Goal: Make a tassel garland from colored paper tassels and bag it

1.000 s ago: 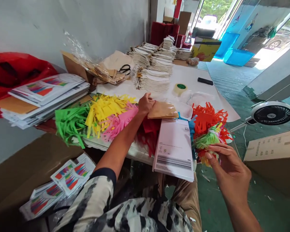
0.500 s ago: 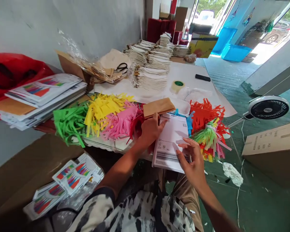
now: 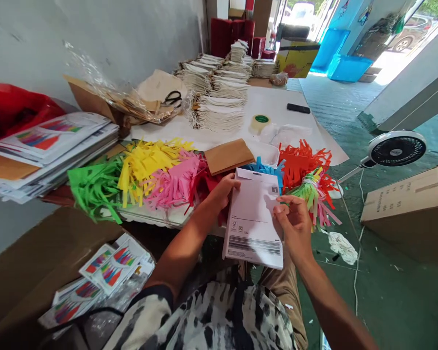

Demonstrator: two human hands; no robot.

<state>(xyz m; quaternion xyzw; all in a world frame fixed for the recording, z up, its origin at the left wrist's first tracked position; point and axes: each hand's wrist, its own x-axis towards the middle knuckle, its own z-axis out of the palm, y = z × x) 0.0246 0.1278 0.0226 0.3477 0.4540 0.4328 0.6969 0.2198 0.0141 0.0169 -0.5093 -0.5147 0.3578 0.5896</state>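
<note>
A flat white box (image 3: 255, 209) with a printed barcode and a hang slot at its top is held tilted above my lap. My left hand (image 3: 223, 192) grips its upper left edge, the thumb on the face and the other fingers hidden behind. At the right edge, my right hand (image 3: 295, 218) is closed, thumb and forefinger drawn together over the box face; what they pinch, if anything, is too small to make out. Just beyond the box top lies a folded brown paper piece (image 3: 229, 155). Blue fringed paper (image 3: 268, 169) shows behind the box.
Green (image 3: 95, 184), yellow (image 3: 149, 165), pink (image 3: 175, 180) and red fringed paper (image 3: 302, 163) lines the table edge. Tape (image 3: 260, 124), a phone (image 3: 298, 108) and stacked white bundles (image 3: 219, 114) lie farther back. Printed cards (image 3: 51, 141) are stacked left; a fan (image 3: 397, 149) stands right.
My left hand has moved from the brown paper to the box's left edge. The box has been raised and tilted. My right hand's fingers, spread before, have closed.
</note>
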